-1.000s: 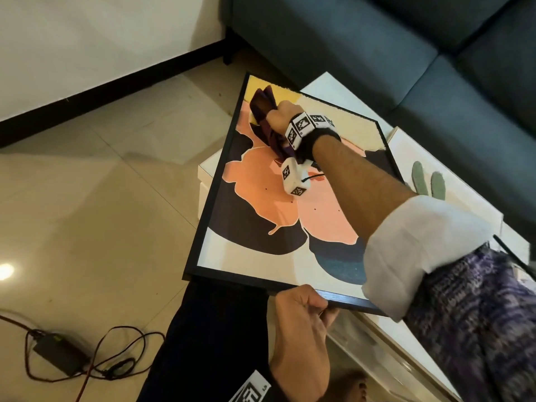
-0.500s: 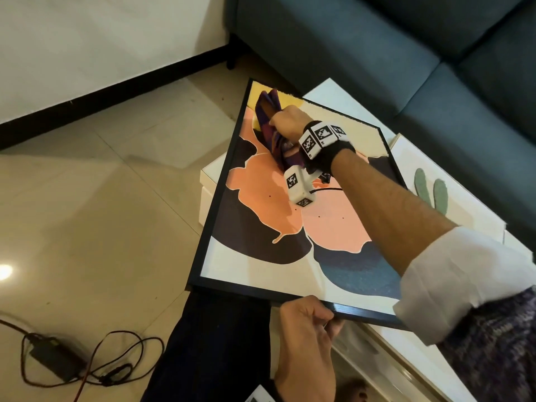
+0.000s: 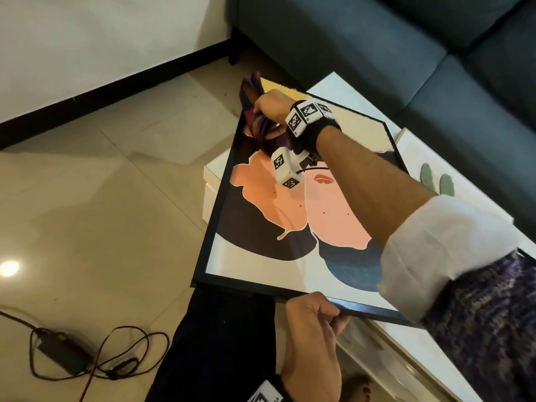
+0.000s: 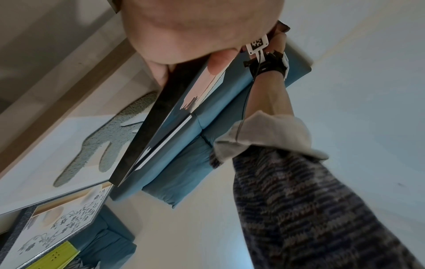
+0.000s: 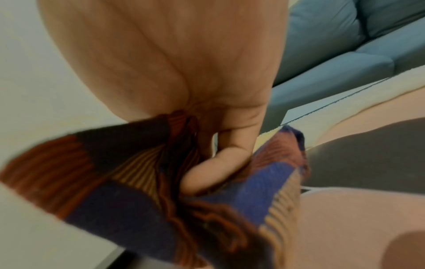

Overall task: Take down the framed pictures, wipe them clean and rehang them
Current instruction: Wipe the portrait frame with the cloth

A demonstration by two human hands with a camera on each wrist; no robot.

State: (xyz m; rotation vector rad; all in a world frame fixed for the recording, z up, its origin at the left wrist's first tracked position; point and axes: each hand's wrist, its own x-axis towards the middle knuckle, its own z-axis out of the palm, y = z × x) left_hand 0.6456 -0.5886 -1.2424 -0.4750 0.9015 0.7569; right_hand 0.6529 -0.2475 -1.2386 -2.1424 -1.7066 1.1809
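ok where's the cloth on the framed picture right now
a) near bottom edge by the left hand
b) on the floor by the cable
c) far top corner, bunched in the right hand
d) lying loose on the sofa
c: the right hand grips the bunched cloth at the far corner of the framed picture, while the left hand holds the near edge.

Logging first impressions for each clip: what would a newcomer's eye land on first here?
The big black-framed picture of orange, pink and dark shapes, tilted in mid-frame over the white table. At its far top corner the right hand grips a striped purple-and-orange cloth against the glass, while the left hand grips the near bottom edge. Behind sit a teal sofa and, flat on the table, a second picture of a green cactus.
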